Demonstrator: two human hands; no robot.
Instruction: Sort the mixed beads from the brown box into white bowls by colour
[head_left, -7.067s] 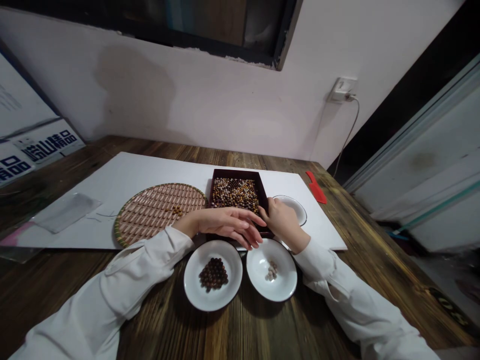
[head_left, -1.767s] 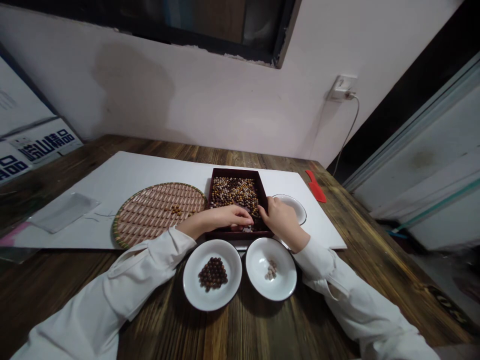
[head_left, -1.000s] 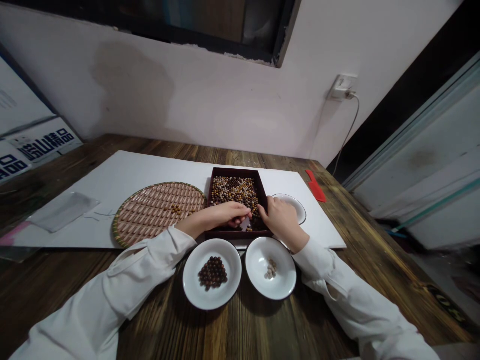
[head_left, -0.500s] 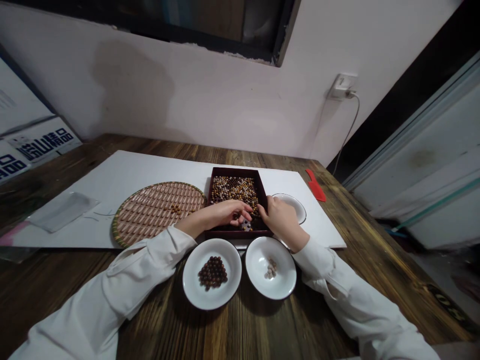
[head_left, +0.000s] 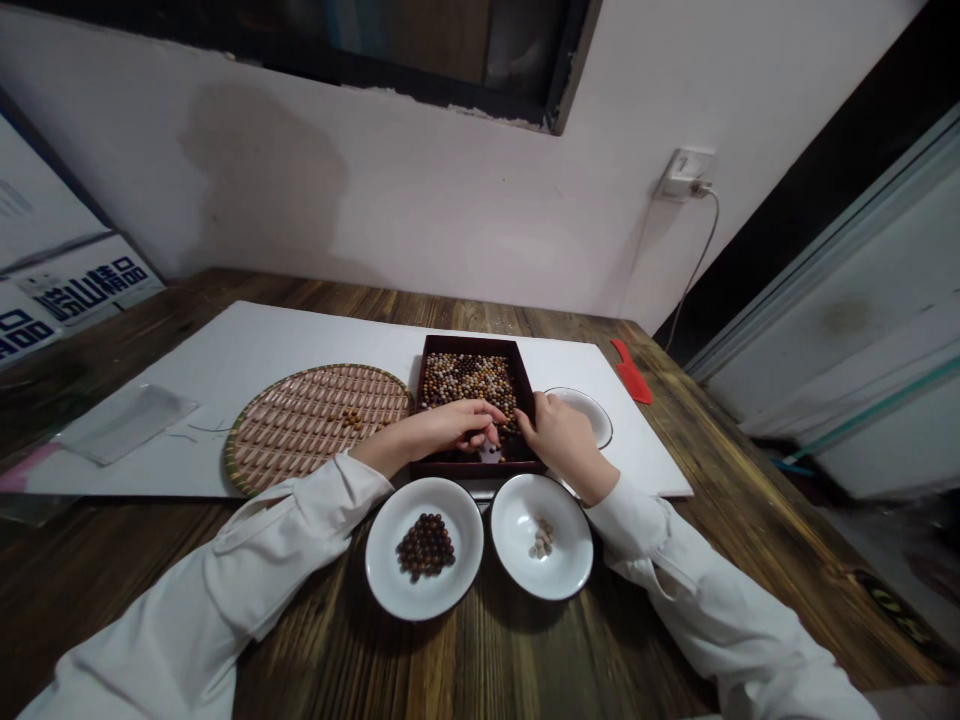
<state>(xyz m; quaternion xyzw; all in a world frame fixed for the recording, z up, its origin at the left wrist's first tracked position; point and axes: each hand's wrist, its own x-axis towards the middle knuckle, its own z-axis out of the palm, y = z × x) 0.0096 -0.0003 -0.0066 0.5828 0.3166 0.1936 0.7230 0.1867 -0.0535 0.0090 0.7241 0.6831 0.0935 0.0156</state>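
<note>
A dark red box [head_left: 480,468] full of small mixed beads [head_left: 469,378] stands on a white board. Over its near part is my left hand [head_left: 461,428], index finger stretched towards the beads and the other fingers curled together; whatever they hold is hidden. A pale patch with a few beads shows just below these fingers. My right hand [head_left: 564,440] grips the box's right wall, thumb on the inner side. Nearer me, one white bowl [head_left: 382,565] holds dark brown beads [head_left: 425,546], and another white bowl [head_left: 574,560] holds a few pale beads [head_left: 541,538].
Left of the box lies a round woven tray [head_left: 277,430] with some yellow-brown beads [head_left: 349,420]. A third white bowl [head_left: 596,415] is partly behind my right hand. A red scraper-like tool [head_left: 631,375] lies at the right, a clear plastic bag [head_left: 127,425] at the left of the white board [head_left: 645,450].
My left fingers have drawn closer together and shifted slightly over the pale patch in the box, where fewer beads now show. My right hand stays in place.
</note>
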